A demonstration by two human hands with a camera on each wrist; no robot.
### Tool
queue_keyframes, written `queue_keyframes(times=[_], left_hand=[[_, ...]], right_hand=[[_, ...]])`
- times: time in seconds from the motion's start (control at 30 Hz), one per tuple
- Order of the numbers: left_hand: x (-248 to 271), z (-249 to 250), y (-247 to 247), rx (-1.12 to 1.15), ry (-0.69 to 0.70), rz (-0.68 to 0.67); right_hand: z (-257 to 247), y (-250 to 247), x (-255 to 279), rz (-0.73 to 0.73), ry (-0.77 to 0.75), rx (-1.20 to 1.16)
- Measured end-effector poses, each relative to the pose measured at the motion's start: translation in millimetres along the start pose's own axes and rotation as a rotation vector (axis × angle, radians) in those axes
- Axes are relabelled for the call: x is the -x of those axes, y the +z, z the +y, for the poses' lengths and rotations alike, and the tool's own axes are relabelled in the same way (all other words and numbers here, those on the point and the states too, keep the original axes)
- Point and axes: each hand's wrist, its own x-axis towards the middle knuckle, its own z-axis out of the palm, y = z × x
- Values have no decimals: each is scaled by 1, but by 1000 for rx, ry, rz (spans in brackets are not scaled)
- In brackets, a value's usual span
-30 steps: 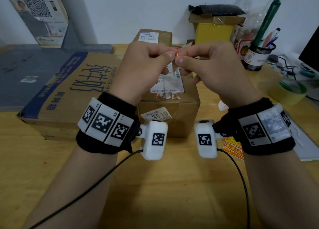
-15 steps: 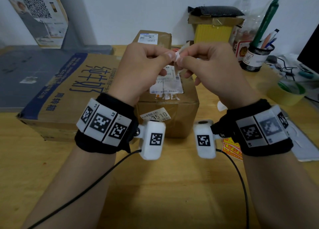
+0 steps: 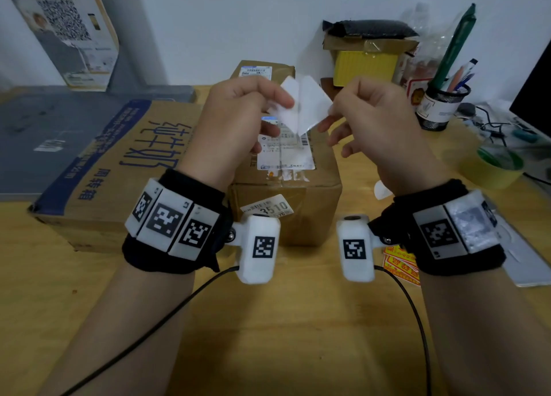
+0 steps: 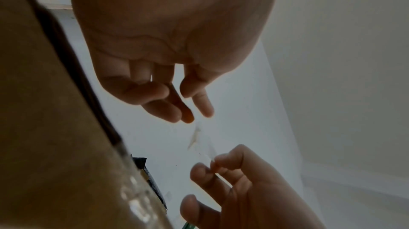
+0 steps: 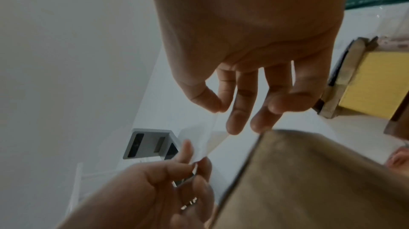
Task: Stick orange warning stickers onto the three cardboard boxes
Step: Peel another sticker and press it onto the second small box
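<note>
Behind both hands, box label reads "3510".

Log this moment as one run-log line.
step: peeling sticker from backing | left hand: pinches one white sheet | right hand: pinches other sheet | over middle box | stuck: none visible

Wall: plain white painted wall across the far side, evenly lit, no harsh shadows.
Table: yellowish wooden tabletop running from near edge to the wall.
Far left: printed poster with a QR code leaning on the wall, above a flat grey slab.
Far right: black mesh pen holder stuffed with pens, and the dark edge of a monitor.
Right: green-lined roll of tape lying flat.
</note>
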Motion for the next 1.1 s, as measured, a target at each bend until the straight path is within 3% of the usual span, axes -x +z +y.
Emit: queue_keyframes(times=[0.23, 0.4, 0.63, 0.83, 0.97, 1.1], left_hand=[[-7, 3, 1, 60, -133, 81], [-6, 2, 0, 18, -124, 19], [-2, -2, 6, -111, -61, -16], [-5, -8, -3, -144, 125, 36], [-3, -5, -5, -32, 102, 0], [-2, -1, -3, 21, 0, -37]], right_hand=[[8, -14, -3, 151, 41, 121], [19, -26, -9, 203, 58, 346], [28, -31, -15, 47, 183, 490], [12, -20, -6, -39, 38, 405], [2, -10, 0, -110, -81, 313], [-1, -5, 2, -139, -75, 250]])
